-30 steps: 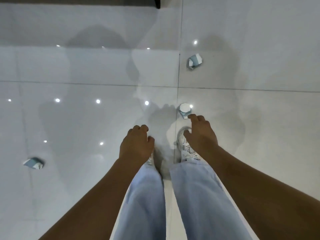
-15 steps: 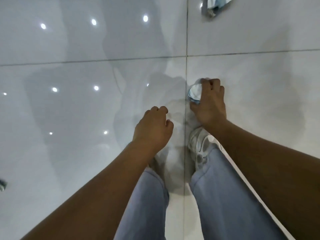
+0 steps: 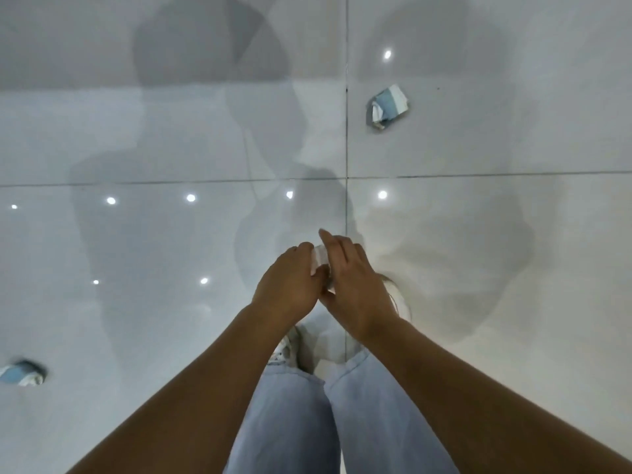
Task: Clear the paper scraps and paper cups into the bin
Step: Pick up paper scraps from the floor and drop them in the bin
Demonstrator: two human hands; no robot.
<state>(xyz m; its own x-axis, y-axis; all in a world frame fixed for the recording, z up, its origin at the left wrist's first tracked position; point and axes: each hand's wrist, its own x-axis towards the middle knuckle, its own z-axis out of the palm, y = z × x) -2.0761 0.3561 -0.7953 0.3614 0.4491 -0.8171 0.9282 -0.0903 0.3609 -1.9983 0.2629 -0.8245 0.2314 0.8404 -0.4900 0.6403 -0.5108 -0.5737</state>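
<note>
A white paper cup (image 3: pixel 318 261) sits between my two hands, above the floor and in front of my knees. My left hand (image 3: pixel 289 285) curls its fingers round the cup from the left. My right hand (image 3: pixel 355 285) lies against the cup's right side with its fingers fairly straight, and most of the cup is hidden. A crushed blue and white paper cup (image 3: pixel 388 107) lies on the floor ahead to the right. Another crushed cup (image 3: pixel 21 372) lies at the far left edge. No bin is in view.
The floor is glossy white tile (image 3: pixel 478 251) with dark grout lines and reflected ceiling lights. My legs in light blue jeans (image 3: pixel 307 422) and a white shoe (image 3: pixel 287 347) are below my hands.
My right hand picked the cup up off the floor and brought it up to my left hand, which now holds it. The view has risen and the far cups are back in sight.
</note>
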